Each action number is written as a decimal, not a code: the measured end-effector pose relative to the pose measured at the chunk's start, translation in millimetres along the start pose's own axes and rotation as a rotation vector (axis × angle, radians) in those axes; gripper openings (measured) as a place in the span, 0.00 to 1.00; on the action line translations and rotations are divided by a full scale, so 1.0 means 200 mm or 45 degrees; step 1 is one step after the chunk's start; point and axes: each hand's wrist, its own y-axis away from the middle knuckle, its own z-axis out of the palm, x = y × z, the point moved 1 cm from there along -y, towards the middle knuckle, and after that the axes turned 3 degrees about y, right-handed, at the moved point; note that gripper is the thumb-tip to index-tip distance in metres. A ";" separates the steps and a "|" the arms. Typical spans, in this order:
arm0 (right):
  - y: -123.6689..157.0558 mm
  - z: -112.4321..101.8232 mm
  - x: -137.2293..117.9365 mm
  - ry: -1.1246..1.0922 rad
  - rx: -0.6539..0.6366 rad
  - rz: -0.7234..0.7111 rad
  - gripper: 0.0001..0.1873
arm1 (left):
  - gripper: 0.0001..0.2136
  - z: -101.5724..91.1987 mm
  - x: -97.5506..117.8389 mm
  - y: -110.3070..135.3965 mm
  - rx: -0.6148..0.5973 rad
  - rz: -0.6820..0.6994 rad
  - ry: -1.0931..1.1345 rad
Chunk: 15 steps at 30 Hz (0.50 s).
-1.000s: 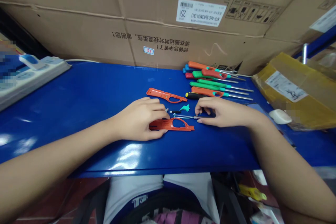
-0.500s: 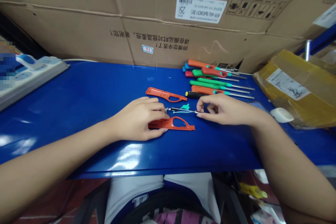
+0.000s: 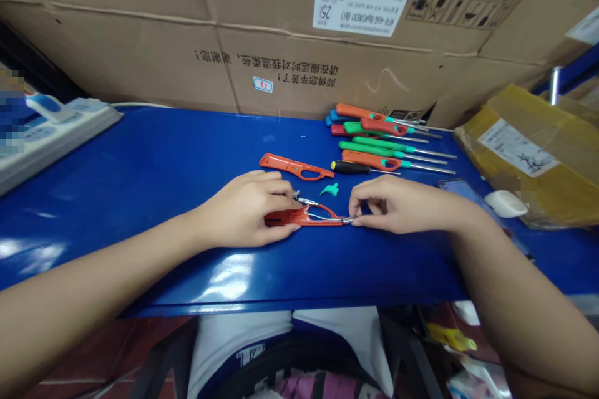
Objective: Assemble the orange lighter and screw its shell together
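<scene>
My left hand (image 3: 248,209) is closed on an orange lighter shell half (image 3: 285,217), fingers over its wide end, near the table's middle. Thin wires and a small metal part (image 3: 307,201) lie over this shell by its trigger opening. At the shell's narrow end my right hand (image 3: 388,204) pinches the small metal tip (image 3: 349,220) of the wired assembly. Just behind sits a loose turquoise trigger (image 3: 330,189). The other orange shell half (image 3: 297,166) rests farther back, apart from both hands. Part of the wired assembly is hidden under my left fingers.
Several finished-looking long lighters (image 3: 374,144) are piled at the back right, beside a black screwdriver (image 3: 350,168). A white mouse (image 3: 505,204), a phone (image 3: 461,187) and a yellow-taped parcel (image 3: 519,143) lie right. A power strip (image 3: 56,131) stands left; a big carton (image 3: 281,37) closes the back.
My right hand has drawn the metal tip and wires towards me, from behind the held shell half onto its narrow end. The turquoise trigger now lies uncovered by the wires.
</scene>
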 end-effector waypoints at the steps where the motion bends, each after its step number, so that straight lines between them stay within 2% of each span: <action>1: 0.00 0.00 0.00 -0.002 0.007 -0.004 0.05 | 0.12 0.00 0.00 0.00 0.004 0.003 0.002; 10: -0.02 0.02 0.00 0.063 0.087 -0.134 0.05 | 0.11 0.01 -0.01 0.00 0.006 0.030 0.002; 15: -0.02 0.02 -0.01 0.089 0.093 -0.141 0.06 | 0.12 0.00 0.00 -0.01 -0.001 0.013 0.001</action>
